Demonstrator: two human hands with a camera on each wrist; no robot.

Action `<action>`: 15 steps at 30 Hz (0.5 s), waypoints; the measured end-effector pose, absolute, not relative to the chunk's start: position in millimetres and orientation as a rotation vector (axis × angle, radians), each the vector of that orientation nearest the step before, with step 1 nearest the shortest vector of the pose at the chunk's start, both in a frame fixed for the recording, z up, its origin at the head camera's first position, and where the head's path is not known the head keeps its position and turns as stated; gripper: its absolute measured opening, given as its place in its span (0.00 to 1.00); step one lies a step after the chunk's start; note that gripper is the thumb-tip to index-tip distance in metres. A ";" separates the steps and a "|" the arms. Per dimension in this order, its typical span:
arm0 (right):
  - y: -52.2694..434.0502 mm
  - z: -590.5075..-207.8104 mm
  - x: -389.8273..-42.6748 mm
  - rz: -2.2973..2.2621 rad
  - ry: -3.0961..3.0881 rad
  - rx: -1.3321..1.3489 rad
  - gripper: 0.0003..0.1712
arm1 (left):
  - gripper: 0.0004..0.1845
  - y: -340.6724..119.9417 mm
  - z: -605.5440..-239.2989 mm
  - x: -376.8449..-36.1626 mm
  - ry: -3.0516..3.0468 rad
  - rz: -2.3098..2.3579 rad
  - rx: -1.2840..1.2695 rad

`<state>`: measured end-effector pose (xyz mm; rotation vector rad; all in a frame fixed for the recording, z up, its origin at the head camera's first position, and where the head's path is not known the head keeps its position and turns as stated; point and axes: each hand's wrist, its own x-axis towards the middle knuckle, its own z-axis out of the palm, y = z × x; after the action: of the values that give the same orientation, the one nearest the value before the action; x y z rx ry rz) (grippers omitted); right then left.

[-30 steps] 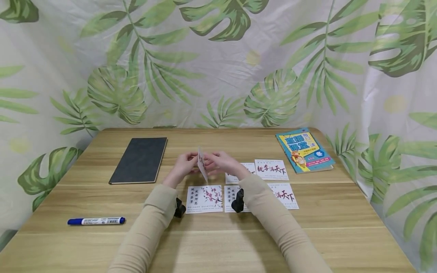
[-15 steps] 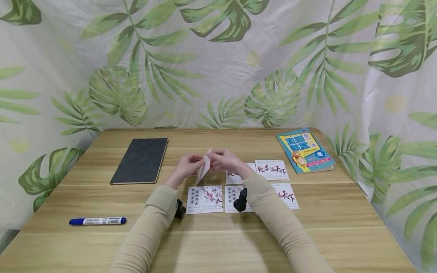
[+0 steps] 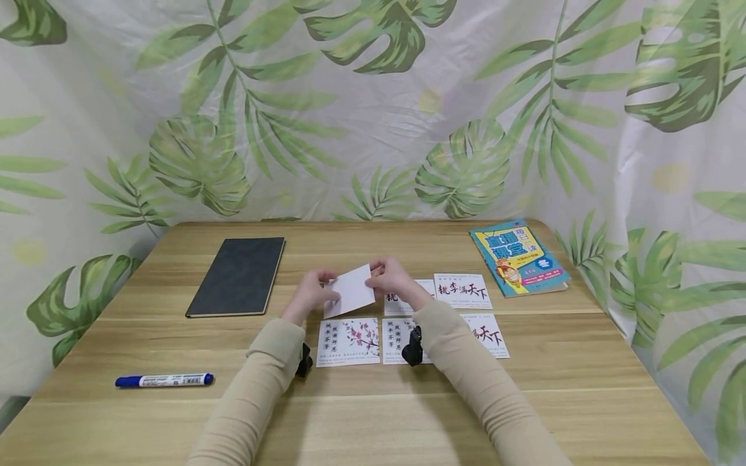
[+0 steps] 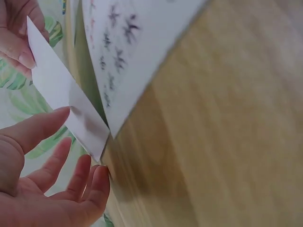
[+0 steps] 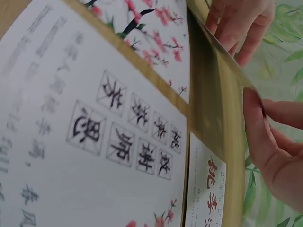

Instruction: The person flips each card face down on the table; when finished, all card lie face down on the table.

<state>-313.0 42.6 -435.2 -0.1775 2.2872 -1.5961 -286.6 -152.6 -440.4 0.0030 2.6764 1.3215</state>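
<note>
A white card [image 3: 351,291] is held up, tilted, over the middle of the table, its blank side facing me. My right hand [image 3: 397,281] pinches its right edge between thumb and fingers. At the left edge is my left hand [image 3: 309,296]; in the left wrist view its thumb [image 4: 52,122] lies on the blank face, with the fingers curled at the card's edge. Just in front lies a postcard with pink blossoms [image 3: 348,343]. Beside it, a second blossom postcard [image 3: 394,336] is partly hidden by my right wrist.
Postcards with red characters lie at the right: one at the back [image 3: 463,292], one in front [image 3: 488,333], another [image 3: 396,304] partly behind my right hand. A colourful book [image 3: 519,255] is back right, a black notebook [image 3: 236,278] back left, a blue marker [image 3: 164,380] front left.
The card has turned from nearly edge-on, its printed side partly showing, to blank side facing me. My hands have spread to its left and right edges. The cards on the table have stayed put.
</note>
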 end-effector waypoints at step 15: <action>34.8 -441.3 -309.7 -1.022 2.731 -0.442 0.05 | 0.28 -150.1 -442.2 -285.4 2.778 1.166 -0.072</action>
<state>-309.7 34.8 -441.3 -0.4420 2.7311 -1.0220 -285.4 -150.1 -442.2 -0.0723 2.7782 1.1663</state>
